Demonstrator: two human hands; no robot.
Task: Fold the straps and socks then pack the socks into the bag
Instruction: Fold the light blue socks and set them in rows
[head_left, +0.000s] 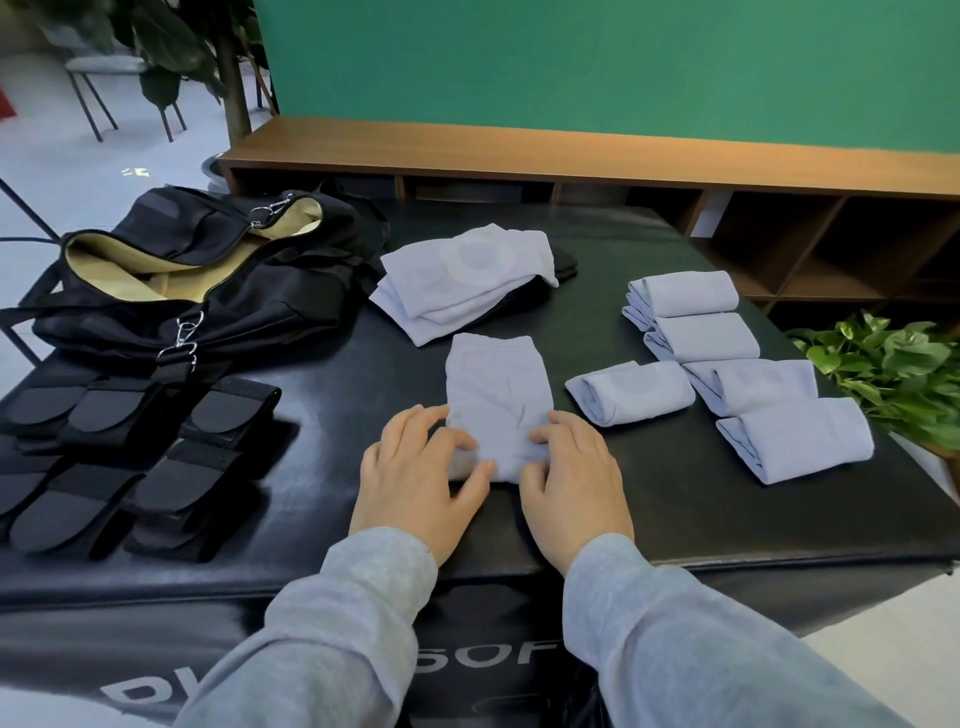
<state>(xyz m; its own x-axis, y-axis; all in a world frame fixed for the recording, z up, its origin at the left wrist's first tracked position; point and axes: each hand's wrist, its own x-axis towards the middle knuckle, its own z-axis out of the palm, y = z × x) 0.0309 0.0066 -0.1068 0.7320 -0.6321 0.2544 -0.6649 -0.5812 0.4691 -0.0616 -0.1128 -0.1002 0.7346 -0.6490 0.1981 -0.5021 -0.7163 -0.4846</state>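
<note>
- Left hand (415, 470) and right hand (566, 475) pinch the near end of the sock (496, 395), fingers curled on its fold
- Sock's long axis runs away from them on the desk (332, 395)
- Bag (208, 280) lies far left

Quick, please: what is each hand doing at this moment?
Left hand: fingers curled on the near end of the sock, pinching it.
Right hand: the same, pinching that sock.

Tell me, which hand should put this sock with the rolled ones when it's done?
Probably the right hand: the rolled socks lie on its side, nearer than to the left hand.
</note>
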